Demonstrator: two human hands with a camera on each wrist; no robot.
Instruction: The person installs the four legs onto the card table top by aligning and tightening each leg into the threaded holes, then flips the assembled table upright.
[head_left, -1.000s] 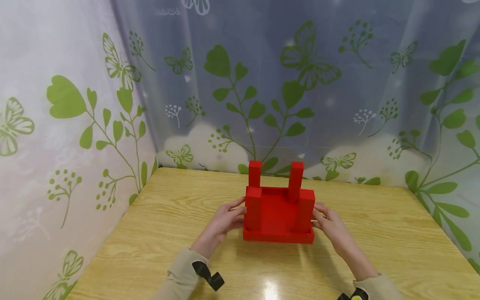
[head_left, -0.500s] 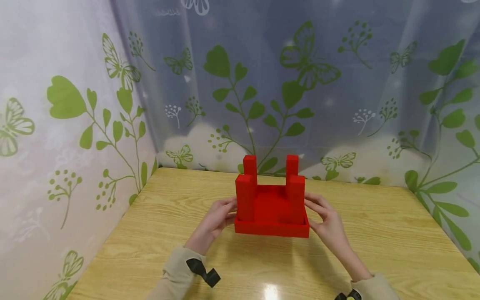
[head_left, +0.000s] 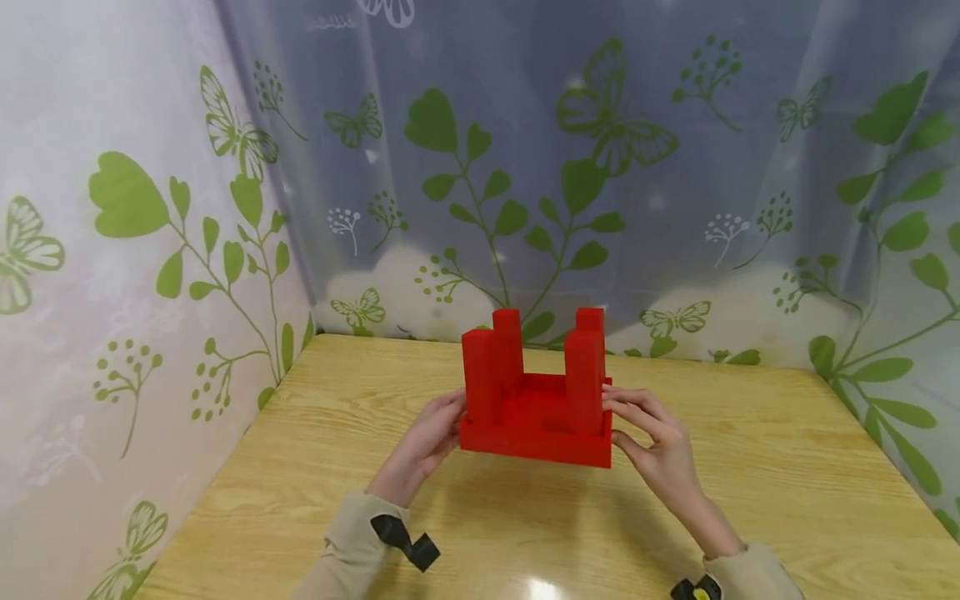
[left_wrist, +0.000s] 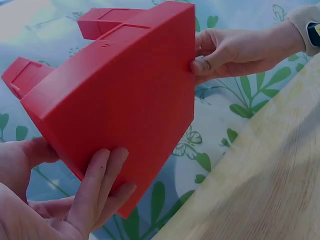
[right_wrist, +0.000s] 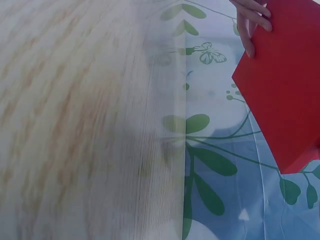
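A red piece like a small upturned table has a flat square base with a raised rim and square legs standing at its corners. Both hands hold it above the wooden table, slightly tilted. My left hand grips its left edge; in the left wrist view, the left fingers lie against the flat underside. On the opposite edge, my right hand pinches the base between thumb and fingers. The right wrist view shows the bare underside and the left fingertips on it; the right hand is mostly out of that view.
The light wooden table lies beneath, with a shadow under the red piece. A curtain with green leaves and butterflies hangs behind the back edge, and more patterned cloth hangs at the left. Straps sit on both wrists.
Both hands have shifted the red piece leftward and a little upward. It has also turned and tilted, so its legs stand at a different angle. Neither hand has let go.
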